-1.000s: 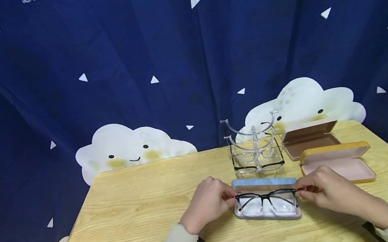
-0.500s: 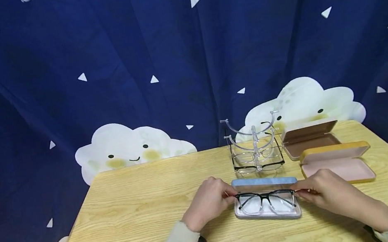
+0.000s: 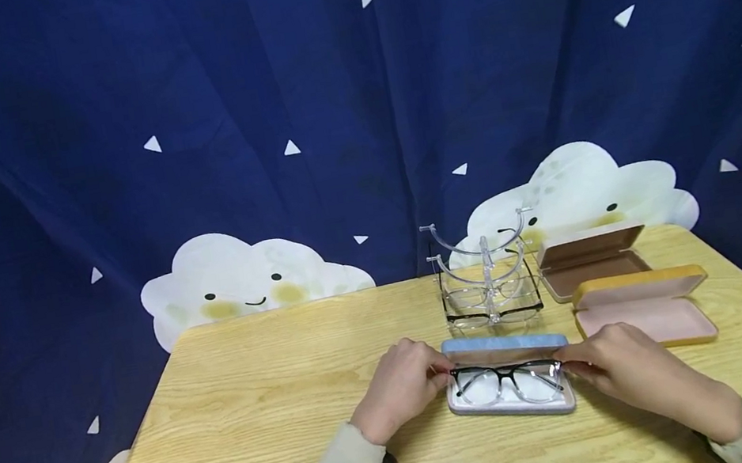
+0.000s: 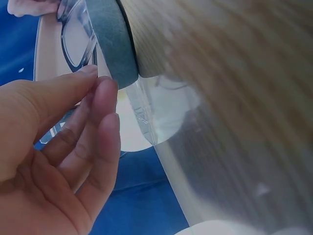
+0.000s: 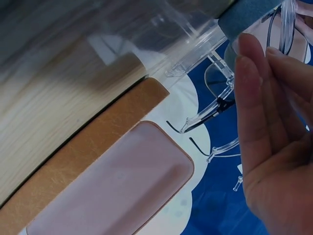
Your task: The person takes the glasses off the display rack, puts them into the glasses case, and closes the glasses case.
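Black-framed glasses (image 3: 506, 378) with clear lenses lie across an open grey-blue glasses case (image 3: 513, 411) near the table's front. My left hand (image 3: 436, 376) pinches the frame's left end and my right hand (image 3: 573, 366) pinches its right end. The case's blue lid (image 3: 503, 343) stands up behind the glasses. In the left wrist view my left hand's fingertips (image 4: 100, 83) meet right beside the blue lid (image 4: 110, 44) and a lens (image 4: 76, 36). The right wrist view shows my right hand (image 5: 274, 117) close to the lid's end (image 5: 244, 12).
A clear acrylic stand (image 3: 484, 266) holding more glasses is just behind the case. To its right lie an open brown case (image 3: 592, 262) and an open yellow case with pink lining (image 3: 645, 310). The wooden table (image 3: 258, 392) ends at a blue cloud-print curtain (image 3: 260, 160).
The glasses have sunk slightly lower into the case. My right hand has drawn in a little to the left; my left hand has barely moved.
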### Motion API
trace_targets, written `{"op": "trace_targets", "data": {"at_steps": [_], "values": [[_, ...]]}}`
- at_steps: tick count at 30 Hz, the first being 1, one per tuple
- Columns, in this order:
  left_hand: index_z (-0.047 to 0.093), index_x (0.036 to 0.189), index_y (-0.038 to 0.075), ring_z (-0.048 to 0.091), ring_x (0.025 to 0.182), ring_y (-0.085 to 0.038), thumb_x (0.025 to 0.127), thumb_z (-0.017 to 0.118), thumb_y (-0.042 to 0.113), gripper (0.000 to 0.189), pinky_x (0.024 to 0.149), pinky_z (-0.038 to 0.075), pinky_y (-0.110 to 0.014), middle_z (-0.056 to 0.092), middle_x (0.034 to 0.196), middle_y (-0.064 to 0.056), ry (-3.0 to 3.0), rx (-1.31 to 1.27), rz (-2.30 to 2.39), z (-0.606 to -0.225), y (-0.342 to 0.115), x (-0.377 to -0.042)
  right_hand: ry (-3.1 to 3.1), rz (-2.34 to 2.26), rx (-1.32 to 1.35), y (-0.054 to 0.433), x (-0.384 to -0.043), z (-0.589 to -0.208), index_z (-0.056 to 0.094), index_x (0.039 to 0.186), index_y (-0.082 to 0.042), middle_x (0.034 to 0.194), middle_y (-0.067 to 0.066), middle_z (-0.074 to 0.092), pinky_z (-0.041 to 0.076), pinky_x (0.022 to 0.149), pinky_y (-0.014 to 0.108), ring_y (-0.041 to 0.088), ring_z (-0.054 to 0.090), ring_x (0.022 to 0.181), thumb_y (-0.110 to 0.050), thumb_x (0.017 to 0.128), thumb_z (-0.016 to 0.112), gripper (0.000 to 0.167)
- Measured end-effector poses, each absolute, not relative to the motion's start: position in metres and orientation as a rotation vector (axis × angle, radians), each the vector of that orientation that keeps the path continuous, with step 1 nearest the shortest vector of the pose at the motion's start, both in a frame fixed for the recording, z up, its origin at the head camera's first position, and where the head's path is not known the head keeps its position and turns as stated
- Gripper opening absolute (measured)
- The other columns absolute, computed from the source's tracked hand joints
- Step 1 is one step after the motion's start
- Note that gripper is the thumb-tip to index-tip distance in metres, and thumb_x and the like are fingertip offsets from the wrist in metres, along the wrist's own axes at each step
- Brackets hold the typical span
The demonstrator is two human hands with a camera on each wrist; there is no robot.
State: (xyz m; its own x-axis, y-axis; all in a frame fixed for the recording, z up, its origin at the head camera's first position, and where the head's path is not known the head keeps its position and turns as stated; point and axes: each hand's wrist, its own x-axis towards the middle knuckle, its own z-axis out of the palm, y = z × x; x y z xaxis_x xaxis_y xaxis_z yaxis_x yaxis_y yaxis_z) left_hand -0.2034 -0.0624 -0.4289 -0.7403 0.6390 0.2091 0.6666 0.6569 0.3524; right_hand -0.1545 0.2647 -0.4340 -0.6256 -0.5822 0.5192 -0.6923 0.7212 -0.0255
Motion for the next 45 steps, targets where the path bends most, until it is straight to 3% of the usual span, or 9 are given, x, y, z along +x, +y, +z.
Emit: {"op": "trace_targets", "data": {"at_steps": [10, 14, 18, 22, 24, 27, 33, 41, 45], "values": [[0.085, 0.102, 0.019, 0.064, 0.074, 0.005, 0.091, 0.08, 0.017, 0.012, 0.067, 0.051, -0.014, 0.082, 0.097, 0.008, -2.839, -1.101, -0.643, -0.427, -0.061, -0.205, -2.449, 0.242, 0.952, 0.263, -0.157, -0.439, 0.076, 0.085, -0.024, 0.06, -0.015, 0.066, 0.034, 0.043, 0.023, -0.01, 0.046, 0.052, -0.01, 0.068, 0.091, 0.026], [0.084, 0.105, 0.018, 0.051, 0.063, 0.004, 0.093, 0.079, 0.018, 0.014, 0.058, 0.042, -0.013, 0.079, 0.087, 0.008, -2.887, -1.088, -0.669, -0.43, -0.062, -0.203, -2.458, 0.212, 0.95, 0.261, -0.155, -0.44, 0.076, 0.085, -0.026, 0.059, -0.017, 0.065, 0.034, 0.043, 0.025, -0.008, 0.046, 0.05, -0.011, 0.068, 0.091, 0.027], [0.084, 0.103, 0.016, 0.035, 0.053, 0.001, 0.095, 0.077, 0.019, 0.012, 0.05, 0.028, -0.016, 0.056, 0.06, 0.009, -2.922, -1.085, -0.687, -0.43, -0.061, -0.202, -2.483, 0.202, 0.936, 0.261, -0.154, -0.441, 0.075, 0.086, -0.025, 0.06, -0.016, 0.065, 0.032, 0.042, 0.026, -0.007, 0.044, 0.049, -0.009, 0.07, 0.09, 0.027], [0.083, 0.104, 0.015, 0.028, 0.047, 0.001, 0.096, 0.075, 0.02, 0.012, 0.047, 0.023, -0.017, 0.039, 0.053, 0.011, -2.941, -1.088, -0.72, -0.43, -0.062, -0.201, -2.506, 0.178, 0.911, 0.26, -0.153, -0.44, 0.075, 0.089, -0.025, 0.059, -0.015, 0.065, 0.032, 0.042, 0.026, -0.005, 0.045, 0.049, -0.009, 0.073, 0.088, 0.026], [0.082, 0.107, 0.015, 0.029, 0.046, 0.002, 0.096, 0.075, 0.021, 0.015, 0.047, 0.025, -0.016, 0.04, 0.053, 0.012, -2.945, -1.087, -0.751, -0.43, -0.063, -0.2, -2.522, 0.168, 0.9, 0.26, -0.154, -0.441, 0.075, 0.089, -0.025, 0.059, -0.015, 0.064, 0.032, 0.042, 0.026, -0.004, 0.046, 0.048, -0.008, 0.073, 0.088, 0.026], [0.081, 0.097, 0.015, 0.031, 0.046, 0.003, 0.097, 0.074, 0.023, 0.01, 0.047, 0.026, -0.016, 0.043, 0.053, 0.012, -2.945, -1.095, -0.792, -0.429, -0.064, -0.2, -2.544, 0.169, 0.891, 0.26, -0.154, -0.442, 0.075, 0.089, -0.025, 0.06, -0.015, 0.064, 0.032, 0.043, 0.027, -0.004, 0.046, 0.049, -0.008, 0.074, 0.088, 0.026], [0.07, 0.078, 0.018, 0.035, 0.048, 0.004, 0.097, 0.075, 0.027, 0.022, 0.048, 0.032, -0.014, 0.049, 0.056, 0.014, -2.952, -1.121, -0.844, -0.429, -0.066, -0.201, -2.534, 0.162, 0.876, 0.26, -0.151, -0.441, 0.07, 0.082, -0.027, 0.056, -0.018, 0.056, 0.031, 0.043, 0.028, -0.003, 0.042, 0.048, -0.013, 0.075, 0.088, 0.024], [0.073, 0.077, 0.016, 0.031, 0.046, 0.004, 0.098, 0.074, 0.027, 0.024, 0.045, 0.025, -0.016, 0.042, 0.053, 0.015, -2.946, -1.117, -0.926, -0.427, -0.072, -0.203, -2.507, 0.208, 0.933, 0.262, -0.15, -0.437, 0.077, 0.092, -0.026, 0.059, -0.02, 0.059, 0.028, 0.044, 0.022, -0.01, 0.034, 0.052, -0.016, 0.075, 0.089, 0.024], [0.077, 0.079, 0.011, 0.033, 0.047, 0.003, 0.098, 0.074, 0.029, 0.026, 0.047, 0.029, -0.015, 0.046, 0.053, 0.013, -2.938, -1.124, -0.971, -0.423, -0.078, -0.205, -2.475, 0.303, 0.984, 0.267, -0.148, -0.432, 0.081, 0.096, -0.026, 0.07, -0.022, 0.069, 0.031, 0.048, 0.017, -0.015, 0.037, 0.058, -0.014, 0.074, 0.09, 0.026]]}}
